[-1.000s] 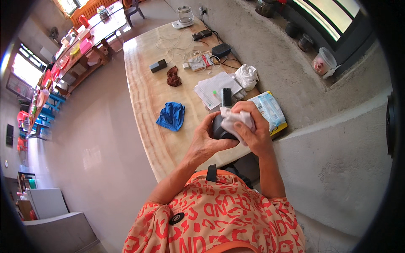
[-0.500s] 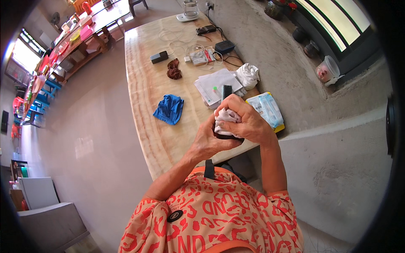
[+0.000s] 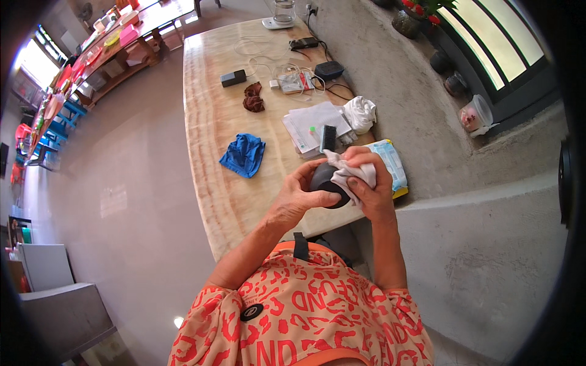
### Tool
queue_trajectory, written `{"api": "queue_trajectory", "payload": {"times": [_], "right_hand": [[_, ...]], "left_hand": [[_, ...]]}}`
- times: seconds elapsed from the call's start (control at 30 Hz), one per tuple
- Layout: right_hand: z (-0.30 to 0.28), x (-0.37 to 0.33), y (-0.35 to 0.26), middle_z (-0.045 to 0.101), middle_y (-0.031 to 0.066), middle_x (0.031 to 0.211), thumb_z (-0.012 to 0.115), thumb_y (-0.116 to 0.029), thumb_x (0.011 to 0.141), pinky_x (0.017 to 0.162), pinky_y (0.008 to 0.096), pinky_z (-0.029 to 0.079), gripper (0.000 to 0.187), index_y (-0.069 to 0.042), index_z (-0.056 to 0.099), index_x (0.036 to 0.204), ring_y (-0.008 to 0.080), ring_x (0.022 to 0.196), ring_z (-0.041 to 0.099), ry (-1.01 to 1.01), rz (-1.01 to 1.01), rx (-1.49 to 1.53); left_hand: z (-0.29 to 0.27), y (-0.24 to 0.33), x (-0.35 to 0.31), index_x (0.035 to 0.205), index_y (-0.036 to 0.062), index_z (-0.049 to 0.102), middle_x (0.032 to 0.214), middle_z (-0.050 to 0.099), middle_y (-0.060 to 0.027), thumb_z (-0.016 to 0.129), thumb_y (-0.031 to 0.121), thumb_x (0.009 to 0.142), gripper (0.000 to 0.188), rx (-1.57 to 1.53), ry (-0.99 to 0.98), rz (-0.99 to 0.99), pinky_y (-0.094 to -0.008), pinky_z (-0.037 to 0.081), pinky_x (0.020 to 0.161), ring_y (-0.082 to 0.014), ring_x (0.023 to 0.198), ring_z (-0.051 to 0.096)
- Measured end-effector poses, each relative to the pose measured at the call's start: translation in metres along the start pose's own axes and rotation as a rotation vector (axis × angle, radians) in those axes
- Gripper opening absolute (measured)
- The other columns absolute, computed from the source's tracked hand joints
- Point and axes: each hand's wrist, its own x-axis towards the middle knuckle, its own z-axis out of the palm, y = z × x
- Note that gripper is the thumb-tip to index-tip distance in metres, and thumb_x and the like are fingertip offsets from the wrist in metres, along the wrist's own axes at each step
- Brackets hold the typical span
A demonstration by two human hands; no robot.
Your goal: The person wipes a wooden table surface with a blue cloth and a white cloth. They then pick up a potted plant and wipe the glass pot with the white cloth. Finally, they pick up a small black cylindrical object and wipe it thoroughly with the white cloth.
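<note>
My left hand point(image 3: 297, 194) is closed round a dark grey, rounded object point(image 3: 321, 176), perhaps a cup; its exact kind is not clear. In my right hand point(image 3: 378, 185) is a bunched white cloth point(image 3: 355, 175), which lies against the object's right side. Both hands are above the near right part of the table. Just beyond them, a dark-bristled brush point(image 3: 328, 135) rests on some papers point(image 3: 309, 119). To the left of the hands lies a crumpled blue cloth point(image 3: 243, 155).
The marble-patterned table point(image 3: 210, 131) also bears a wipes packet point(image 3: 390, 161), a white cloth bundle point(image 3: 361, 114), a brown cloth point(image 3: 253, 97), a dark box point(image 3: 233, 78) and loose cables point(image 3: 259, 61). A kitchen scale point(image 3: 278, 24) stands at the far end. A concrete wall point(image 3: 421, 116) runs along the right.
My right hand has moved right and drawn the white cloth partly off the dark object, so more of the dark surface shows. My left hand still holds the object.
</note>
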Motion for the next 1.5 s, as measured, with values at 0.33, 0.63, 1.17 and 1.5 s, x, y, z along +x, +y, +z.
{"api": "queue_trajectory", "payload": {"times": [0.33,0.63,1.17,1.5], "right_hand": [[0.012,-0.012,-0.02,0.052,0.0095,0.106,0.059,-0.002,0.081,0.085,0.0288,0.041,0.023,-0.006,0.052,0.102,0.0162,0.096,0.05,0.162,-0.04,-0.06],[0.015,0.031,-0.028,0.059,0.0013,0.081,0.058,-0.011,0.085,0.067,0.0239,0.047,0.012,-0.003,0.058,0.095,0.0075,0.075,0.055,-0.013,0.417,-0.01],[0.052,-0.04,0.0,0.039,0.0183,0.123,0.055,-0.01,0.087,0.098,0.0428,0.033,0.034,-0.003,0.041,0.117,0.0322,0.111,0.042,0.45,-0.391,-0.554],[0.017,0.007,-0.026,0.055,0.0053,0.096,0.047,-0.009,0.089,0.076,0.0243,0.043,0.02,-0.005,0.052,0.109,0.0127,0.085,0.052,0.104,0.165,-0.032]], "left_hand": [[0.006,0.0,0.002,0.13,-0.0013,0.041,0.115,0.055,-0.0088,0.08,0.009,0.063,0.078,-0.117,-0.109,-0.083,-0.0318,0.046,0.091,-0.0178,0.104,0.055],[0.008,0.002,-0.004,0.123,-0.0028,0.046,0.106,0.059,-0.0087,0.081,0.012,0.06,0.074,0.06,-0.072,-0.055,-0.03,0.049,0.085,-0.0167,0.095,0.059],[0.018,-0.001,0.011,0.132,0.0112,0.041,0.114,0.055,-0.0064,0.064,0.014,0.082,0.055,-0.482,-0.146,-0.032,-0.0364,0.052,0.083,-0.0194,0.101,0.057],[0.004,0.005,0.009,0.123,0.0106,0.04,0.108,0.053,-0.0091,0.068,0.023,0.081,0.052,-0.238,-0.225,-0.165,-0.0394,0.056,0.068,-0.0219,0.093,0.06]]}}
